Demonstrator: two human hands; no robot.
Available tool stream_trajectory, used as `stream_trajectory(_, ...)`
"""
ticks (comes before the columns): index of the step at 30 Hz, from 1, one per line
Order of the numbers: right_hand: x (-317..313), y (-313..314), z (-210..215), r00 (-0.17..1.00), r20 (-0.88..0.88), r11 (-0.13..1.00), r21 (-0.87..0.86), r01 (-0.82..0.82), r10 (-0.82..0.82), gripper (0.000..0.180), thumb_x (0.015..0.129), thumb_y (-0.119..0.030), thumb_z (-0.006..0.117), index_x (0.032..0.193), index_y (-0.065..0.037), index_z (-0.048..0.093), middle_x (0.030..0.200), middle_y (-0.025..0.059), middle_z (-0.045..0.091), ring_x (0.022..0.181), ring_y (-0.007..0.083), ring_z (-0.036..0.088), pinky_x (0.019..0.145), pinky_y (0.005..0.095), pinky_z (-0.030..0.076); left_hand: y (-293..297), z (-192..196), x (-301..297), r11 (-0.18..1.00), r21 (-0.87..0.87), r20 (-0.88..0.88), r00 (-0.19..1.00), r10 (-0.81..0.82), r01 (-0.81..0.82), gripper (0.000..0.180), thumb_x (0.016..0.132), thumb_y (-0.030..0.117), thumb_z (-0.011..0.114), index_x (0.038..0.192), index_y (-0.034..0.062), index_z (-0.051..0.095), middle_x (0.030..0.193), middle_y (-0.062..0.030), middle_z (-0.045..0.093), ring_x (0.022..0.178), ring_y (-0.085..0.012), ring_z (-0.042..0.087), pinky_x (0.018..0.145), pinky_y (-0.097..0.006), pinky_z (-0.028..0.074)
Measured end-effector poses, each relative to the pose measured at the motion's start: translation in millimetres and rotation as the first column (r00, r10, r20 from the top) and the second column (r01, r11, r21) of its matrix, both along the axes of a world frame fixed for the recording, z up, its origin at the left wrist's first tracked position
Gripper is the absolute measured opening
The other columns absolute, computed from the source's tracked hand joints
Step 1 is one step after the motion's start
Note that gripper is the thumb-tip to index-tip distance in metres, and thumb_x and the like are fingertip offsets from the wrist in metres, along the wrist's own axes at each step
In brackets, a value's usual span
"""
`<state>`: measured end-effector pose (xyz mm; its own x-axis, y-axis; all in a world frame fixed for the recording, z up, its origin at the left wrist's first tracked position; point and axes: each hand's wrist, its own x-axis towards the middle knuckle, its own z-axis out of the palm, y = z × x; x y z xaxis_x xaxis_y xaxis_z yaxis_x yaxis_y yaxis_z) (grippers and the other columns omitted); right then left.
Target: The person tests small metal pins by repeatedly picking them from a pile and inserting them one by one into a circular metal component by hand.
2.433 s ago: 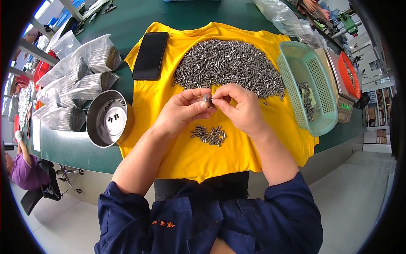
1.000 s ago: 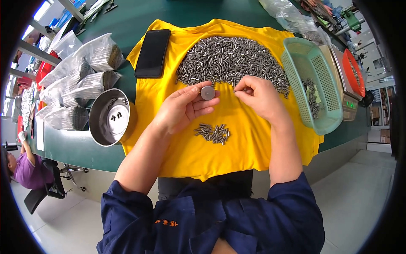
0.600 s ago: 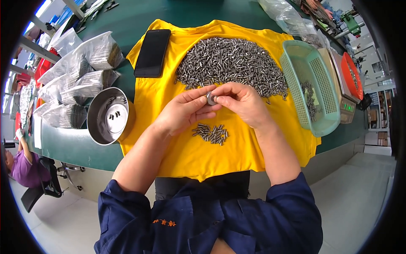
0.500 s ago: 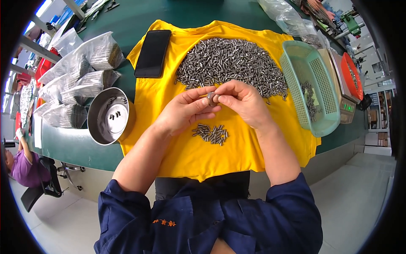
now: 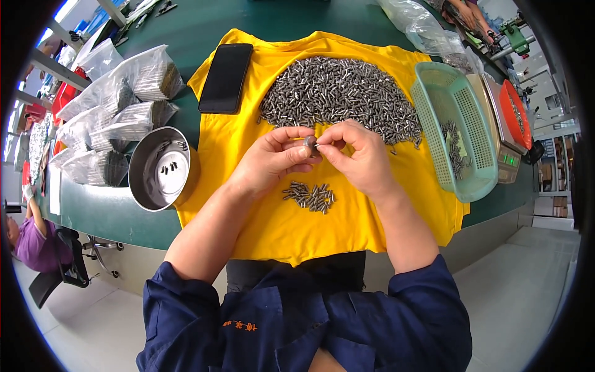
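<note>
My left hand [image 5: 266, 156] is closed, thumb and fingers pinching a small round grey metal piece [image 5: 310, 141]. Against its right side, my right hand [image 5: 361, 158] pinches what looks like a small metal pin [image 5: 318, 146], mostly covered by the fingertips. Both hands meet above a yellow cloth [image 5: 242, 239]. Just beyond them spreads a large heap of short metal pins [image 5: 341, 87]. Below the hands, nearer to me, lies a small pile of similar pins [image 5: 310, 197].
On the left stand a round metal bowl [image 5: 152, 186] with a few pins and several clear plastic bags [image 5: 133, 121] of parts. A black phone [image 5: 226, 77] lies on the cloth. To the right are a green basket [image 5: 427, 133], a scale [image 5: 509, 158] and an orange tray [image 5: 514, 115].
The round piece has turned in my left fingers. My right fingertips have shifted slightly down from its edge, and a small bright pin end now shows between them.
</note>
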<state>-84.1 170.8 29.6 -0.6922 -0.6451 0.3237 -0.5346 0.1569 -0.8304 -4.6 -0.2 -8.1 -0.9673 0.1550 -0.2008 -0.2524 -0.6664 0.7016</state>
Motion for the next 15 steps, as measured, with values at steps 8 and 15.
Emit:
stream_trajectory(8,-2,-1,-5,0.954,-0.298,0.999,-0.039,-0.035,0.022,0.013,0.07,-0.003,0.067,0.08,-0.004,0.059,0.074,0.007,0.06,0.07,0.0214,0.058,0.063,0.0308,0.047,3,3,0,0.986,-0.149,-0.005,0.998,0.07,-0.07,0.032,0.083,0.007,0.062,0.112,0.0002,0.052,0.097,-0.0078,0.061,0.086,-0.016,0.062,0.077,-0.028,0.051)
stream_trajectory(15,-7,13,14,0.966,0.248,0.987,0.123,-0.103,0.07,0.015,0.071,-0.001,0.067,0.084,-0.003,0.059,0.073,0.0011,0.058,0.069,0.0093,0.055,0.065,0.0237,0.045,0,8,1,0.972,-0.219,-0.028,0.996,-0.089,0.081,0.031,0.081,0.004,0.063,0.11,-0.0011,0.053,0.096,-0.0072,0.062,0.086,-0.0134,0.061,0.078,-0.025,0.049)
